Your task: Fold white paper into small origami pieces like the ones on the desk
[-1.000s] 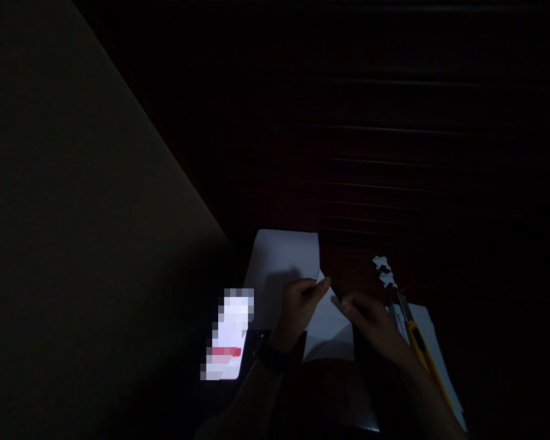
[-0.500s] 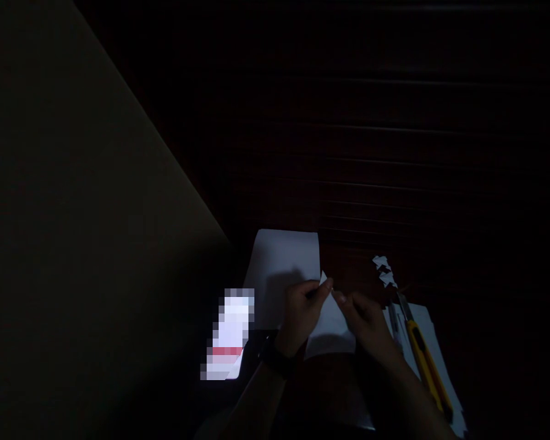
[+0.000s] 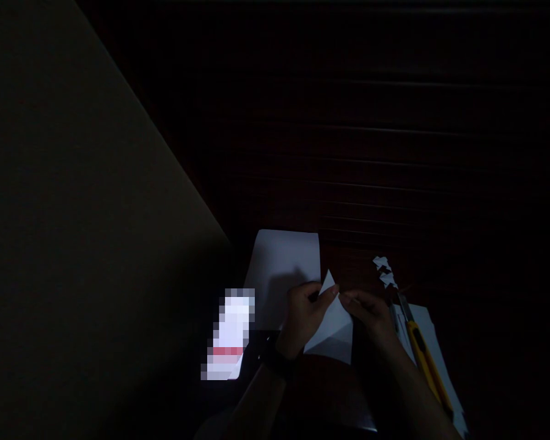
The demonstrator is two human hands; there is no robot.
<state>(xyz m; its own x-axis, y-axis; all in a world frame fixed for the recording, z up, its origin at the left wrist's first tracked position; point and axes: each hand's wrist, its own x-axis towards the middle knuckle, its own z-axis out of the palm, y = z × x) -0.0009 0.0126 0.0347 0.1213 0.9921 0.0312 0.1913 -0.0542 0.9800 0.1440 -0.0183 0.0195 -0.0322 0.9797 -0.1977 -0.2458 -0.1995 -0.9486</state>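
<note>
A white sheet of paper, folded to a point at its top, is held up over the dark table. My left hand pinches it near the point, thumb on top. On its right edge, my right hand has thumb and fingers pressed together; the light is dim, but the fingertips meet the paper's edge. A dark band is on my left wrist. Behind my left hand lies a larger flat white sheet, partly covered by the hand and its shadow.
A lit phone, its screen blurred out, is at the left. To the right, a yellow box cutter with its blade out rests on a stack of paper. Small folded paper pieces lie behind it. A wall rises on the left.
The folded paper has turned slightly and its point has shifted a little right. My right hand has moved slightly right along with the paper's edge. My left hand keeps its pinch.
</note>
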